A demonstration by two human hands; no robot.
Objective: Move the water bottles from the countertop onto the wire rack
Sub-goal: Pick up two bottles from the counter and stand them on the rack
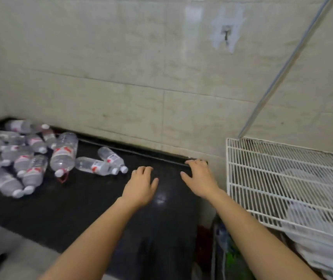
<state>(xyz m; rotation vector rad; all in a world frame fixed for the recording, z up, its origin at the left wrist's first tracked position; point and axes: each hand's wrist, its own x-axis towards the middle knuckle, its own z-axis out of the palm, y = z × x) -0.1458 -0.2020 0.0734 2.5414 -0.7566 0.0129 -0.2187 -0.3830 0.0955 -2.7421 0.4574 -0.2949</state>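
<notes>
My left hand (pixel 141 184) and right hand (pixel 198 178) are both stretched out palm down over the right end of the black countertop (pixel 80 209), fingers loose and slightly spread, holding nothing. I cannot tell whether they rest on the stone or hang just above it. My right fingertips reach the raised back lip where the counter meets the wall, close to its right edge. Just past that edge, to my right, is the white wire rack (pixel 272 178), its top shelf lower than the counter's back lip and running off the right of the view. A broad bare stretch of counter lies between my left hand and the bottles.

The water bottles (pixel 20 158) lie on their sides in a loose heap at the far left of the counter, in the corner. A large bottle (pixel 63 154) with a red-and-white label and a red cap ring sits at the heap's right side. Two small bottles (pixel 96 166) lie nearest my left hand, white caps pointing toward it, touching or nearly so.

Through the rack's wires I see pale, clear plastic shapes below, too blurred to name.

The wall (pixel 121 67) is pale tile, with a small hook (pixel 226 36) on a patch of tape. A thin metal rod (pixel 282 71) slants down to the rack's back left corner.
</notes>
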